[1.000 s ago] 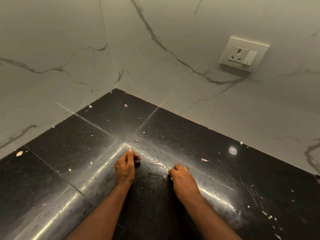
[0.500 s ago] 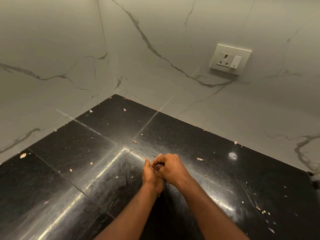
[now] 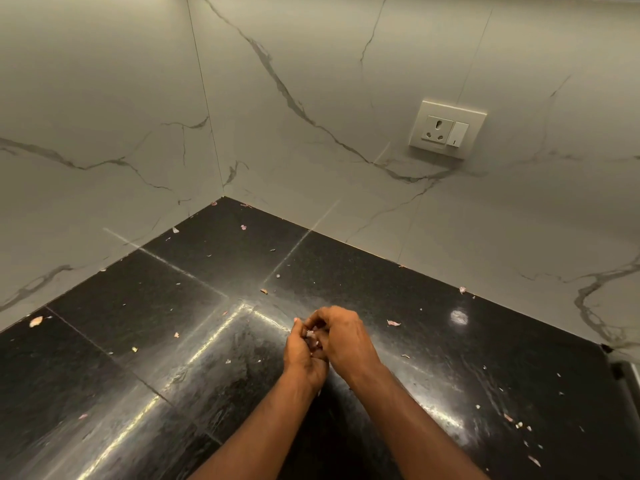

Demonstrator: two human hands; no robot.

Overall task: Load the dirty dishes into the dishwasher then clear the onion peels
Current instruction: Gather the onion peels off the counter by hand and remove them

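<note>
My two hands meet over the middle of the black stone counter (image 3: 145,306). My left hand (image 3: 303,358) is cupped palm up and holds a small heap of pale pink onion peels (image 3: 312,337). My right hand (image 3: 341,337) lies over it with curled fingers pinching at those peels. Loose onion peel bits are scattered on the counter: one at the far left (image 3: 36,321), one right of my hands (image 3: 393,323), several at the right front (image 3: 517,424) and some in the back corner (image 3: 243,227).
Marble-patterned walls (image 3: 104,98) close the counter on the left and back and meet in a corner. A white socket with a switch (image 3: 446,129) sits on the back wall. A dark metal edge (image 3: 623,375) shows at the far right.
My hands, a second ago apart and resting on the counter, have come together and lifted. Gathered peels now lie in my left palm with my right fingers on them.
</note>
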